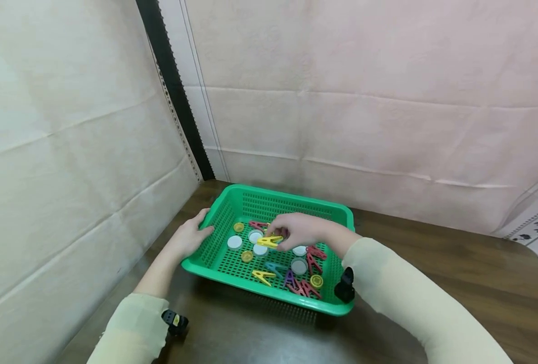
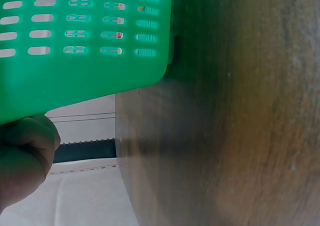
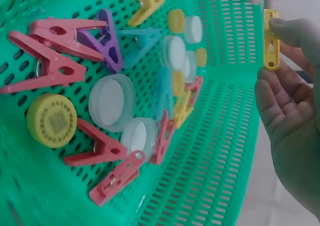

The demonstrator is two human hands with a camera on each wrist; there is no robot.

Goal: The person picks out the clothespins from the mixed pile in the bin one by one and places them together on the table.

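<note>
A green plastic basket (image 1: 251, 288) with slotted walls holds mixed clothespins and round caps. On its left rim, my left hand (image 1: 188, 237) grips the edge; the left wrist view shows curled fingers (image 2: 37, 138) against the rim's outer side. My right hand (image 1: 301, 230) is over the basket, pinching a yellow clothespin (image 3: 271, 41) between thumb and fingers, lifted above the pieces. Below lie white caps (image 1: 234, 243), yellow caps (image 1: 247, 256), another yellow clothespin (image 1: 263, 276), a blue clothespin (image 1: 275, 268), a purple clothespin (image 3: 106, 42) and several pink clothespins (image 3: 55, 66). The right hand hides part of the contents.
The basket stands on a brown wooden table (image 1: 410, 253). Pale cloth (image 1: 364, 126) hangs behind the table and along its left side, with a dark strip (image 1: 178, 91) at the corner. Black wrist devices (image 1: 175, 322) sit on both sleeves.
</note>
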